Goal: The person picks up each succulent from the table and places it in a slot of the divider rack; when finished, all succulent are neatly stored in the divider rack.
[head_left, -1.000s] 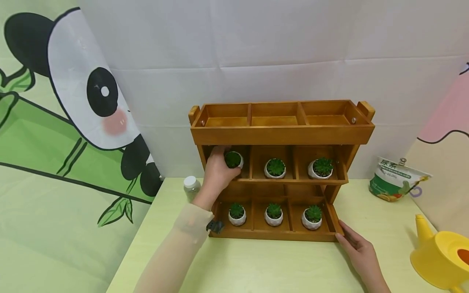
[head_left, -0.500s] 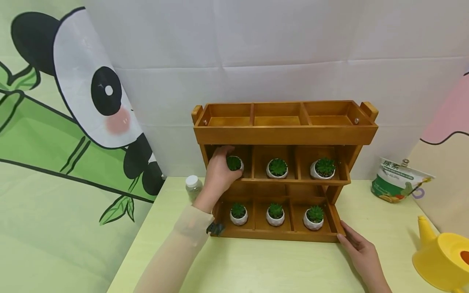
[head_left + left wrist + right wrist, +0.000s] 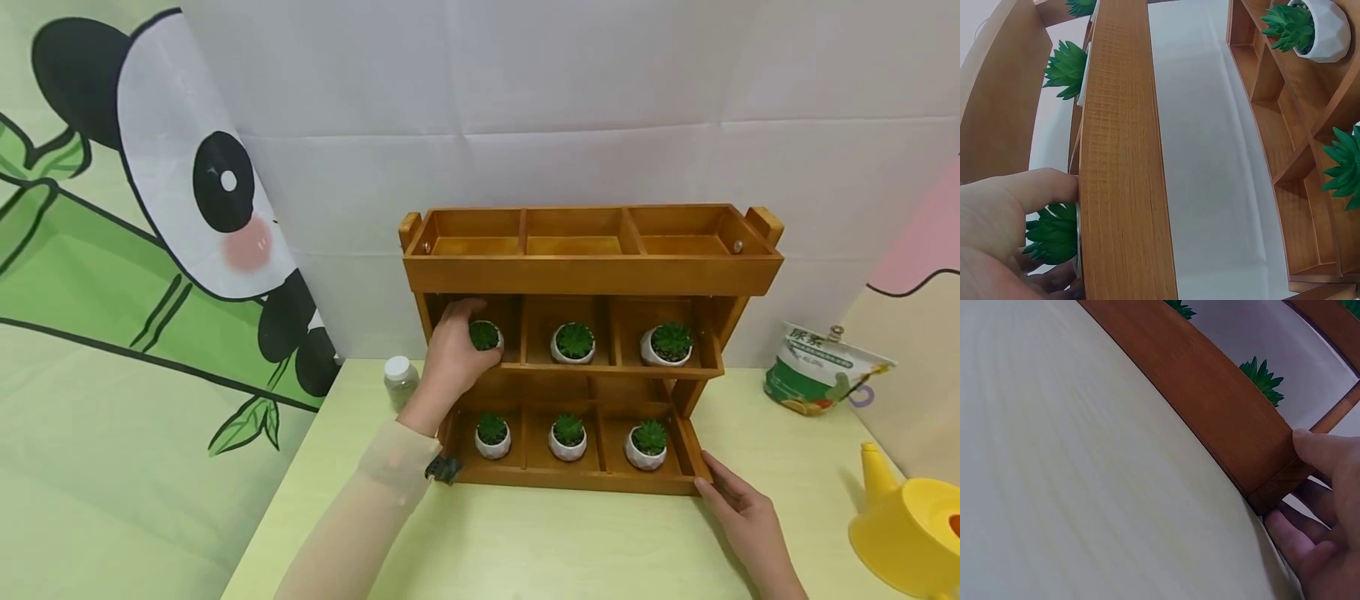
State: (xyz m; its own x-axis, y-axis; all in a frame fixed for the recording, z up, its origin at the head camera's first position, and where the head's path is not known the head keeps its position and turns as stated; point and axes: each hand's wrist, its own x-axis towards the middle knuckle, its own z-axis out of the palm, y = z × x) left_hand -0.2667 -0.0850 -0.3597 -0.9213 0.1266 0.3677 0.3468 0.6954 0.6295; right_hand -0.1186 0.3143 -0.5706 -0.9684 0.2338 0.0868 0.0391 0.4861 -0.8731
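Note:
My left hand (image 3: pixel 456 354) reaches into the left compartment of the middle tier of a wooden plant shelf (image 3: pixel 592 276). Its thumb and fingers hold a small potted succulent (image 3: pixel 486 336) in a white pot; the left wrist view shows the green leaves (image 3: pixel 1054 234) between them, the pot mostly hidden by the front board (image 3: pixel 1124 150). At the shelf's lower right corner, my right hand (image 3: pixel 752 521) grips the bottom tier, thumb over the rim and fingers around the side, as the right wrist view shows (image 3: pixel 1329 519).
Two more succulents, one central (image 3: pixel 573 343) and one at right (image 3: pixel 667 345), share the middle tier. Several stand in the bottom tier (image 3: pixel 577 480). A white-capped bottle (image 3: pixel 401 383) is left of the shelf; a clipped pouch (image 3: pixel 821 371) and yellow watering can (image 3: pixel 903 533) are at right.
The whole head view has shifted slightly, so things appear a little further right. Both hands keep nearly the same places on the succulent pot and the shelf corner.

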